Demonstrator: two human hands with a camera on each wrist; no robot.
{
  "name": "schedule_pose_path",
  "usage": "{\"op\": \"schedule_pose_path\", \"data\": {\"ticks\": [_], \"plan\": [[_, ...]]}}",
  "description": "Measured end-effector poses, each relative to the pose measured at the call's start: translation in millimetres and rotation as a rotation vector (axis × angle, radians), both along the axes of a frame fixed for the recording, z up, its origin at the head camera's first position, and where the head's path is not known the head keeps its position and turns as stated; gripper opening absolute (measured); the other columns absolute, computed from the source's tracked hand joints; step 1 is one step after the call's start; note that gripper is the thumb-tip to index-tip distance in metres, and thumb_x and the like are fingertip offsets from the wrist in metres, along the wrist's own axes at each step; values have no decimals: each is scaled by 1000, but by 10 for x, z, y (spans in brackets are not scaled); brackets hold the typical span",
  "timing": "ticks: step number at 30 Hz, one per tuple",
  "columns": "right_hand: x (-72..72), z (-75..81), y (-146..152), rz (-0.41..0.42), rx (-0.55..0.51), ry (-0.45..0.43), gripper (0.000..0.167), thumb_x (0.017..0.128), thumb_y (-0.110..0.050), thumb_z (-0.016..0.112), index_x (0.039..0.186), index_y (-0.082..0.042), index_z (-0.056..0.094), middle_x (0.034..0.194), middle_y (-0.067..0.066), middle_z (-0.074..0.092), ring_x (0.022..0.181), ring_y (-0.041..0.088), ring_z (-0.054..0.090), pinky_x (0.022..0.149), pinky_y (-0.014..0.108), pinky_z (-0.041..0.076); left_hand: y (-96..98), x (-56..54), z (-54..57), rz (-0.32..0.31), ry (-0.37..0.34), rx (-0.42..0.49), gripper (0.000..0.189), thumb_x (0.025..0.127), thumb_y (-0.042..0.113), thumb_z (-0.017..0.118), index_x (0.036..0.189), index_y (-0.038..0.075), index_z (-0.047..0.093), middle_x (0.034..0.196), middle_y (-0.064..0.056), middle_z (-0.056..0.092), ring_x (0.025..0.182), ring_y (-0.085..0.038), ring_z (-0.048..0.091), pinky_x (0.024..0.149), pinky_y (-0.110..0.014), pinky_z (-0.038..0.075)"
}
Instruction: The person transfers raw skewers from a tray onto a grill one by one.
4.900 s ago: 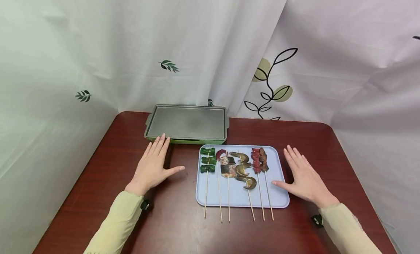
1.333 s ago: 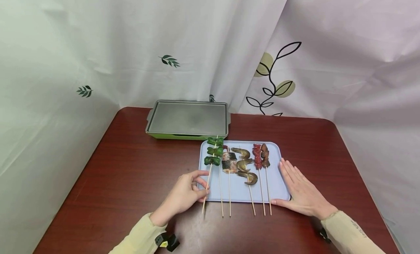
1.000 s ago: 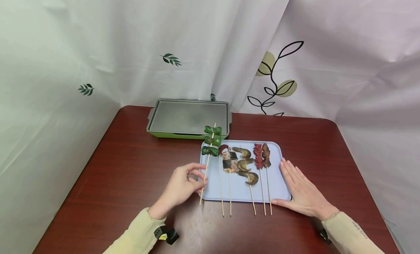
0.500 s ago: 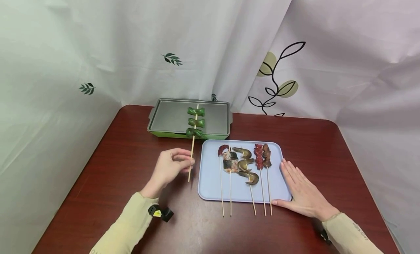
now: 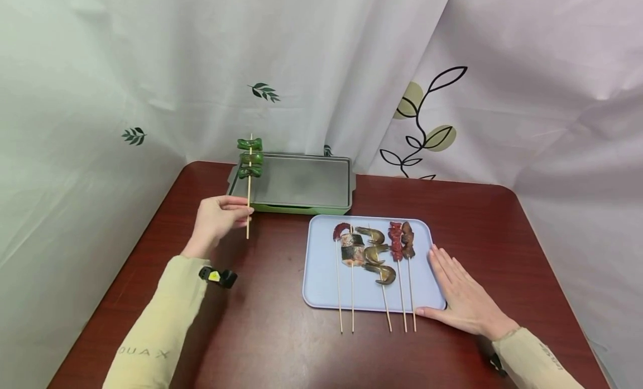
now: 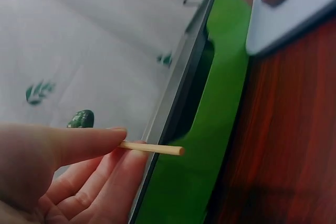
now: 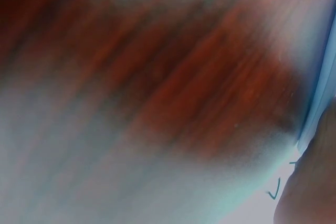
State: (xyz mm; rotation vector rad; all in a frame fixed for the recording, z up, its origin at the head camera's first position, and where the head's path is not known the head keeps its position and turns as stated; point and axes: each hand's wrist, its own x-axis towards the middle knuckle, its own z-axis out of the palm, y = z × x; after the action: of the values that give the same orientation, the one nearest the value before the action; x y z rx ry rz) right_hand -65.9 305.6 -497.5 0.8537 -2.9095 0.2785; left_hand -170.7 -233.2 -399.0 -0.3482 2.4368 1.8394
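Observation:
My left hand (image 5: 219, 217) pinches the stick of a green pepper skewer (image 5: 250, 158) between thumb and fingers. The skewer points away from me, its pepper pieces over the left end of the grey-topped green grill (image 5: 301, 181). In the left wrist view, the bare stick end (image 6: 157, 148) juts out past the thumb, near the grill's green side (image 6: 184, 187). At the right edge of the light blue tray (image 5: 321, 288), my right hand (image 5: 464, 297) lies with straight fingers along the rim. The right wrist view shows only a blurred bit of that hand (image 7: 310, 182).
On the tray lie a dark red tentacle skewer (image 5: 340, 230), a fish skewer (image 5: 353, 249), a shrimp skewer (image 5: 375, 255), a red meat skewer (image 5: 395, 241) and a brown meat skewer (image 5: 407, 241). Their sticks overhang its front edge. A white curtain (image 5: 301, 59) hangs behind the table (image 5: 281, 333).
My left hand has picked the pepper skewer off the tray's left side and carried it left and away, to the grill's left end. My right hand has come to the tray's edge and stayed there.

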Motion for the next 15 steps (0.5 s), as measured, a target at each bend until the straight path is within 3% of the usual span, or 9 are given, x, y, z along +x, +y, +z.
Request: {"op": "schedule_pose_path", "data": {"ticks": [6, 15], "plan": [[0, -10, 7, -5, 9, -2, 122, 80, -76, 68, 158, 6, 23, 165, 22, 20, 150, 39, 22, 125, 39, 10, -161, -145, 55, -51, -106, -87, 35, 92, 6, 75, 123, -8, 67, 107, -23, 73, 83, -22, 75, 85, -45, 60], [-2, -1, 3, -4, 11, -6, 122, 80, -76, 68, 158, 6, 23, 165, 22, 19, 149, 41, 22, 125, 40, 10, -199, -252, 56, -81, -147, -177, 31, 92, 4, 72, 120, -9, 68, 111, -28, 70, 77, -16, 74, 81, -40, 62]]}}
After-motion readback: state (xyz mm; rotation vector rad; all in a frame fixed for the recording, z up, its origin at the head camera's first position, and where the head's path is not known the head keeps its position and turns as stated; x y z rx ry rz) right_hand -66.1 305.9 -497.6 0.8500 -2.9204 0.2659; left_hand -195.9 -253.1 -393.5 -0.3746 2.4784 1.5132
